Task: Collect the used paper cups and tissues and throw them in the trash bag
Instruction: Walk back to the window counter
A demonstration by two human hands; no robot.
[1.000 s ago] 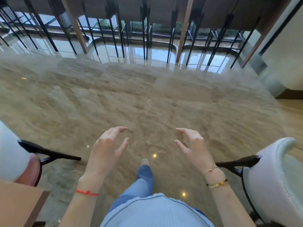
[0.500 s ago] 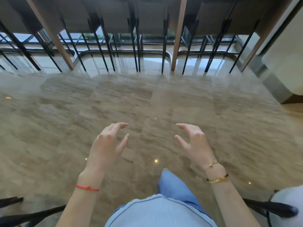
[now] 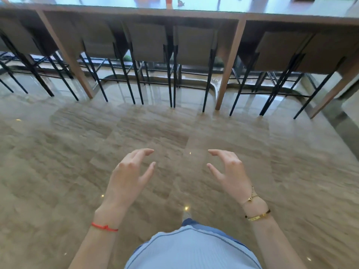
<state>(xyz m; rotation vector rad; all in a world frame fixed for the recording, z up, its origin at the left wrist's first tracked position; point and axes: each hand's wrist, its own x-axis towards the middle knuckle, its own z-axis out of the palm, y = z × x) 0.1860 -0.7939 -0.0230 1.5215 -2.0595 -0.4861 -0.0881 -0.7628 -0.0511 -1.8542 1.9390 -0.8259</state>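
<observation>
Left hand [image 3: 129, 178]: empty, fingers curled loosely apart, above the floor [image 3: 58, 162].
Right hand [image 3: 231, 174]: empty, fingers likewise spread.
Cups, tissues, trash bag: cannot tell where.
Surface [image 3: 194, 13]: far, stools [image 3: 149, 43] tucked beneath.

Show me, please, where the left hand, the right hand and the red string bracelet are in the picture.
left hand [image 3: 128, 181]: head view, on the back of the hand.
right hand [image 3: 231, 172]: head view, on the back of the hand.
red string bracelet [image 3: 104, 227]: head view, on the cord across the left wrist.
</observation>
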